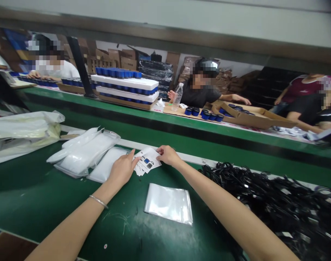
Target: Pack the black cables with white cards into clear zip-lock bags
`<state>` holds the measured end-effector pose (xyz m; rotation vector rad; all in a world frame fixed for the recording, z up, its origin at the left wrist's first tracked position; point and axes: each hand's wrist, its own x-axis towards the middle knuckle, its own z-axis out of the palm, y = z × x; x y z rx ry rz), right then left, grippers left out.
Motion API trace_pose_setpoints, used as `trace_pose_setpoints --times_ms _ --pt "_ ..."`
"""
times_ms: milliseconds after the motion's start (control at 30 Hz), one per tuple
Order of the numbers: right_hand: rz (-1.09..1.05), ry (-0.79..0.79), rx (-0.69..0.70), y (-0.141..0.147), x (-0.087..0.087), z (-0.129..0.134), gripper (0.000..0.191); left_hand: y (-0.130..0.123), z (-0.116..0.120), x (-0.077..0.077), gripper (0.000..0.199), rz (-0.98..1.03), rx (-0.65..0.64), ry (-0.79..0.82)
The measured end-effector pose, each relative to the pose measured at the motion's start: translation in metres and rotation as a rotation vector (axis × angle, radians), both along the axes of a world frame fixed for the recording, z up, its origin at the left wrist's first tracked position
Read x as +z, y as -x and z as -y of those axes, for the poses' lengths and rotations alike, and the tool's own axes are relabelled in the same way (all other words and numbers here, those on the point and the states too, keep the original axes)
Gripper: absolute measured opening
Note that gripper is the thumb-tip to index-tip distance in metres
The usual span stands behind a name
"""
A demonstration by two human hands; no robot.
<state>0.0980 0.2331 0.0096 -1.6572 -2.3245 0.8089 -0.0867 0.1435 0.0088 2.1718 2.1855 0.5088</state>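
A pile of clear plastic bags [168, 203] lay flat on the green worktable [51, 203], and just beyond it the person held several printed leaflets [145, 161], fanned slightly, the top one showing pictures of small blue and dark devices. The right hand [168, 156], beyond the bags, was pinching the leaflets' far right corner between thumb and bent fingers. The left hand [123, 168], beyond the bags and to their left, had its thumb against the leaflets' left edge and its forefinger spread away from it; whether its hidden fingers gripped the paper I could not tell. A thin silver bracelet [98, 201] circled the left wrist, left of the bags. Farther left and beyond them lay plump plastic pouches [84, 154] with white contents, overlapping one another. To the bags' right spread a large heap of black cables [252, 192], past the right forearm. Well beyond the bags, across the line, a co-worker in black [200, 95] sat behind a clear plastic bottle [178, 97], blue-and-black round items [195, 111] and a shallow cardboard tray [252, 117].
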Motion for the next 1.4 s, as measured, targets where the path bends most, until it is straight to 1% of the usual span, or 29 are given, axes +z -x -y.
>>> trace_pose_setpoints --times_ms 133,233,333,433,500,567,633,667,733,767,833,900,967,1033,1133,1267,1400 --pt "-0.030 -0.031 0.011 -0.001 0.000 0.002 0.028 0.004 -0.002 0.004 0.029 0.070 0.027 0.020" --pt "-0.056 -0.086 -0.008 -0.002 0.002 0.007 0.028 0.007 -0.005 0.004 0.028 0.120 0.076 0.017" --pt "-0.099 -0.157 -0.037 -0.002 0.004 0.013 0.028 0.015 -0.008 0.005 0.027 0.193 0.125 -0.018" --pt "-0.182 -0.222 -0.040 0.000 0.008 0.019 0.026 0.027 -0.009 0.008 0.026 0.306 0.140 -0.085" --pt "-0.265 -0.253 -0.028 0.003 0.015 0.021 0.028 0.032 -0.008 0.012 0.026 0.397 0.118 -0.128" --pt "-0.352 -0.257 -0.015 0.010 0.023 0.022 0.039 0.034 -0.006 0.014 0.029 0.486 0.063 -0.144" --pt "-0.409 -0.210 0.007 0.017 0.032 0.021 0.048 0.031 -0.004 0.015 0.033 0.556 -0.012 -0.123" --pt "-0.416 -0.167 0.024 0.020 0.034 0.020 0.046 0.028 -0.004 0.014 0.035 0.580 -0.048 -0.104" --pt "-0.389 -0.064 0.051 0.025 0.036 0.018 0.031 0.024 -0.004 0.010 0.039 0.601 -0.091 -0.078" --pt "-0.361 -0.021 0.051 0.025 0.034 0.016 0.026 0.022 -0.004 0.008 0.042 0.599 -0.094 -0.074" --pt "-0.291 0.022 0.019 0.023 0.029 0.014 0.023 0.020 -0.004 0.004 0.051 0.567 -0.087 -0.070" --pt "-0.213 0.006 -0.038 0.017 0.023 0.012 0.026 0.018 -0.002 0.001 0.067 0.507 -0.106 -0.045" --pt "-0.130 -0.042 -0.094 0.011 0.019 0.011 0.028 0.014 0.002 0.000 0.082 0.438 -0.167 0.001" --pt "-0.050 -0.071 -0.125 0.007 0.018 0.010 0.029 0.009 0.006 0.000 0.090 0.375 -0.233 0.048" --pt "0.048 -0.034 -0.105 0.006 0.020 0.007 0.029 0.005 0.007 -0.001 0.089 0.306 -0.277 0.097" --pt "0.135 0.049 -0.058 0.013 0.026 0.005 0.027 0.005 0.006 -0.001 0.081 0.259 -0.277 0.122" --pt "0.169 0.090 -0.042 0.017 0.033 0.007 0.027 0.006 0.005 0.000 0.081 0.234 -0.284 0.133"
